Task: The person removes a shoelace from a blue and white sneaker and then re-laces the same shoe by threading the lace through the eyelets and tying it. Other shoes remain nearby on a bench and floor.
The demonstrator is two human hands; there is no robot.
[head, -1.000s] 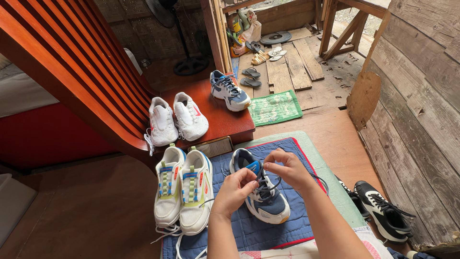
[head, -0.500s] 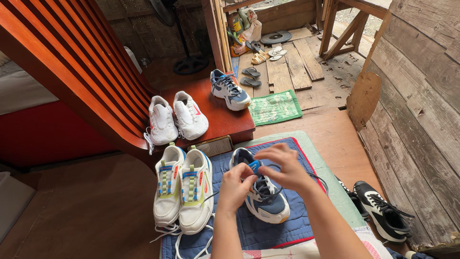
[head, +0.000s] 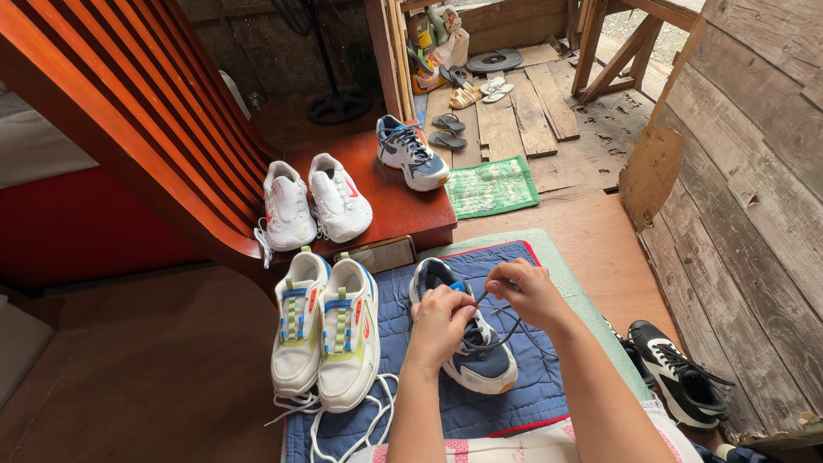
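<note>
I'm seeing coloured packages standing by the far wooden post (head: 433, 39). My left hand (head: 441, 324) and right hand (head: 530, 291) are pinching the laces (head: 501, 330) of the blue-grey sneaker (head: 467, 347) lying under them on the blue mat (head: 403, 321).

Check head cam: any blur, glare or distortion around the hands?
Head view: both hands, left hand and right hand, sharp on the dark lace of the grey-and-navy sneaker; soft daylight, no glare; wide-angle bending at the red slatted wooden chair back.
</note>
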